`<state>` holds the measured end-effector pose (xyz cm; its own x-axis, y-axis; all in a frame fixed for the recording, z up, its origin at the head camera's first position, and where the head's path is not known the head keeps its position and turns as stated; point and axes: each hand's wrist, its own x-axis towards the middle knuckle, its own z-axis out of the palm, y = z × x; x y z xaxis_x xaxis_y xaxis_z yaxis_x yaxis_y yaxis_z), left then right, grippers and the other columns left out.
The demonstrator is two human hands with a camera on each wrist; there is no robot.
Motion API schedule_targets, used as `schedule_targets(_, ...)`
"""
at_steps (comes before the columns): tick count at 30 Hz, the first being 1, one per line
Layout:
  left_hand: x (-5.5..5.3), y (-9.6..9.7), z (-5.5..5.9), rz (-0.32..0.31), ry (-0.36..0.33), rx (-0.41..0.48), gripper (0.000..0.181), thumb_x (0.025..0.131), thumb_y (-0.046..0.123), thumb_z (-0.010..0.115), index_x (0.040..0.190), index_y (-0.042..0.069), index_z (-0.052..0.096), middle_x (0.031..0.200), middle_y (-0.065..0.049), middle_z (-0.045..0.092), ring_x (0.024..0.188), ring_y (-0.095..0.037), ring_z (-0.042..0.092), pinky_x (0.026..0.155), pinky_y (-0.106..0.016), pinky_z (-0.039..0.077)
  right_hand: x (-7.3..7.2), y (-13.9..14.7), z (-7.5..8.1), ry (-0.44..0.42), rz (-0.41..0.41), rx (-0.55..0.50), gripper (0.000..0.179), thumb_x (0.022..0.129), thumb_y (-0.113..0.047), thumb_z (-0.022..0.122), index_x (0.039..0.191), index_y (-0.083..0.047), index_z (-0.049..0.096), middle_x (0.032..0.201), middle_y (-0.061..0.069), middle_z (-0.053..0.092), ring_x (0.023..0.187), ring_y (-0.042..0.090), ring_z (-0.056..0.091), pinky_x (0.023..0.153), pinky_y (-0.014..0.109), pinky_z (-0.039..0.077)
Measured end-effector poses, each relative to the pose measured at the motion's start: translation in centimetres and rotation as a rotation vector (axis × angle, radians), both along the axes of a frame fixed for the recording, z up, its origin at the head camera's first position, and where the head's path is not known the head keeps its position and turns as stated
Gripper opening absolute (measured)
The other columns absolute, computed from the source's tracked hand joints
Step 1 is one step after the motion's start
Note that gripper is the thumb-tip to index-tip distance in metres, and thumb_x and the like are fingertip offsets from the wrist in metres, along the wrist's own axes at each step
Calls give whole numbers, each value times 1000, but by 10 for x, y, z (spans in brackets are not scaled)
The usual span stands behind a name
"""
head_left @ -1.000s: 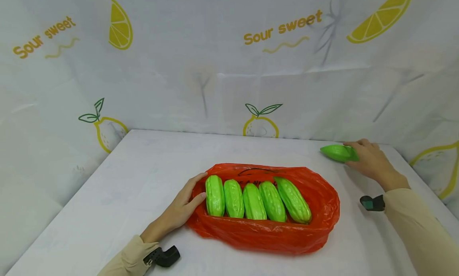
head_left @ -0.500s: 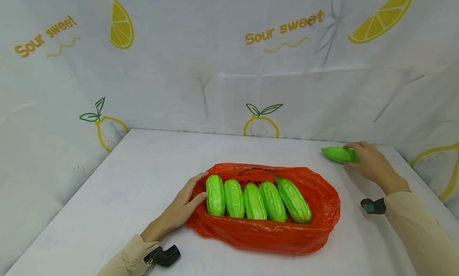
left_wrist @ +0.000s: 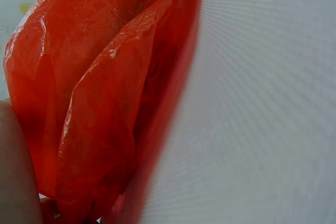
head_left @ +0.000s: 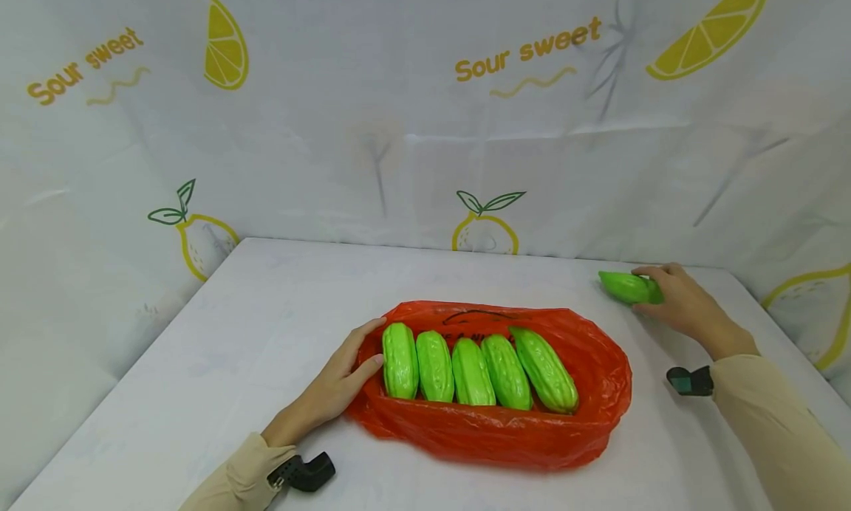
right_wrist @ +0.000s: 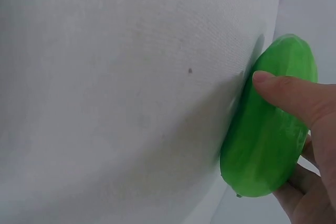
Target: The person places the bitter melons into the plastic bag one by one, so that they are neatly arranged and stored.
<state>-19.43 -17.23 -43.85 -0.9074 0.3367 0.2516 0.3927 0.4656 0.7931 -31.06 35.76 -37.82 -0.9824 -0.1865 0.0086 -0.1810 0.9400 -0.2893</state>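
At the far right of the table, my right hand (head_left: 681, 300) grips a bright green bitter melon (head_left: 625, 286), its pointed end facing left. In the right wrist view the thumb lies across the top of this bitter melon (right_wrist: 268, 124), with other fingers partly hidden behind it. My left hand (head_left: 335, 382) holds the left rim of an opened red plastic bag (head_left: 505, 437), thumb on the near side. Several ridged green bitter melons (head_left: 473, 371) lie side by side in the bag. Red folds of the bag (left_wrist: 105, 87) fill much of the left wrist view.
The white table (head_left: 199, 393) meets a white lemon-print cloth (head_left: 319, 127) along its back edge. Black straps with devices are on both wrists, the left device (head_left: 309, 472) close to the tabletop.
My right hand's fingers have shifted slightly left over the bitter melon, which has turned a little in place. The left hand and the bag stay where they were.
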Motion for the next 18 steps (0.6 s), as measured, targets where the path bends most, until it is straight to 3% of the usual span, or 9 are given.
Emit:
schedule_targets(7,0,0,1,-2,2,0,54,103,24,51,153,20,33,157,-8,37,147,-30,33,117,-61,27,0,0,2,-48,-15,10,69,88,-18,71,141,7,35,134,41,42,113,53,47,95,71,39)
schedule_targets(18,0,0,0,-2,14,-3,54,103,23,51,153,20,33,156,-8,38,146,-30,34,116,-61,27,4,-3,2,17,20,-28,68,89,-20,69,141,10,37,136,40,43,118,54,45,98,71,37)
